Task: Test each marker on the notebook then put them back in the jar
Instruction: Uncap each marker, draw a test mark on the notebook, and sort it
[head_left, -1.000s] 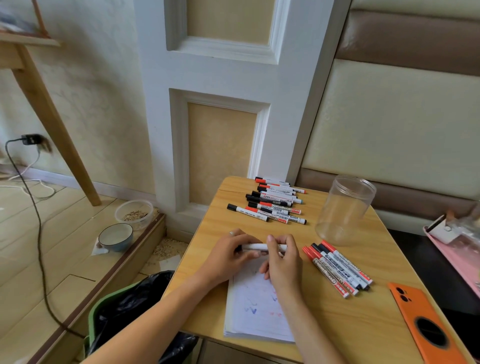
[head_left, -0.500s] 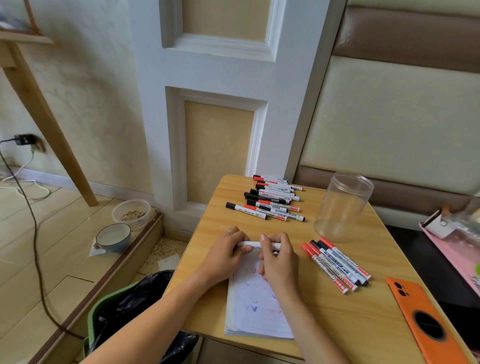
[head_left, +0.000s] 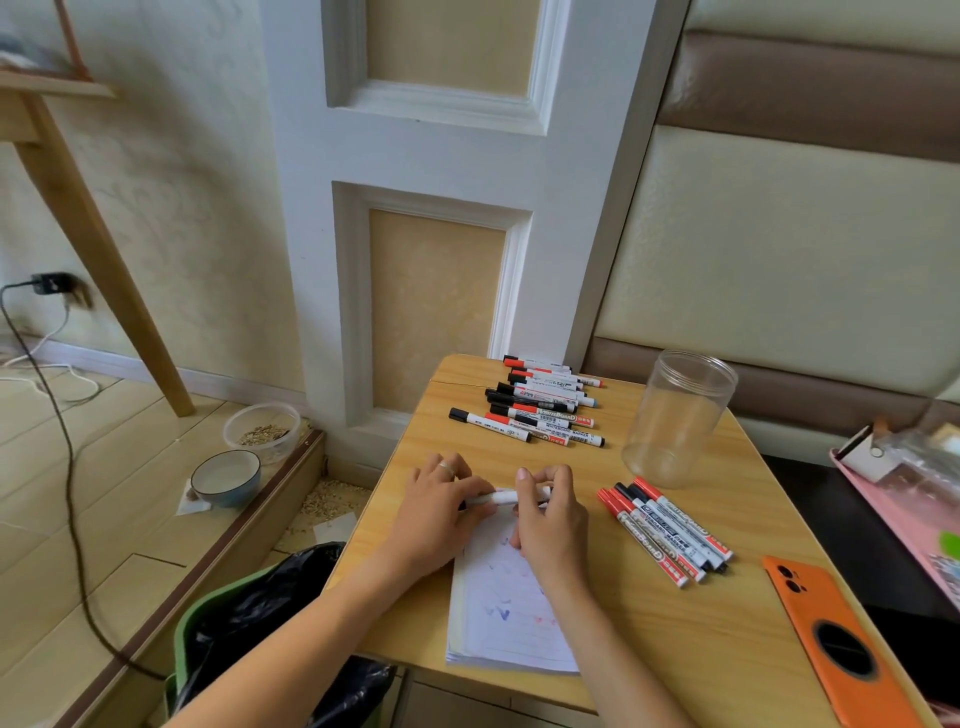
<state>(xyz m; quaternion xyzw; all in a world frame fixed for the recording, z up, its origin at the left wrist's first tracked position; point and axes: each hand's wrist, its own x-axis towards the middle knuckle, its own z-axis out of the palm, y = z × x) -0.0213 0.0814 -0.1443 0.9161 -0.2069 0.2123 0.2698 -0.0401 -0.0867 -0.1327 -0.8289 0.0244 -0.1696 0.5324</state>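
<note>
Both my hands hold one white marker (head_left: 503, 498) level above the top edge of the notebook (head_left: 511, 618). My left hand (head_left: 441, 512) grips its left end and my right hand (head_left: 550, 514) its right end. Blue and red scribbles mark the notebook page. A clear empty jar (head_left: 675, 418) stands upright at the back right of the wooden table (head_left: 649, 623). Several red- and black-capped markers (head_left: 540, 408) lie in a pile at the table's far edge. Another group of several markers (head_left: 665, 530) lies right of my hands.
An orange phone (head_left: 836, 639) lies at the table's front right corner. A green bin with a black bag (head_left: 260, 644) stands left of the table. Two bowls (head_left: 226, 478) and a cable lie on the floor. A pink tray (head_left: 904, 499) sits at the right.
My hands stay on the marker above the notebook, with the fingers shifted slightly along it. The view has tilted a little; the markers and jar have not moved.
</note>
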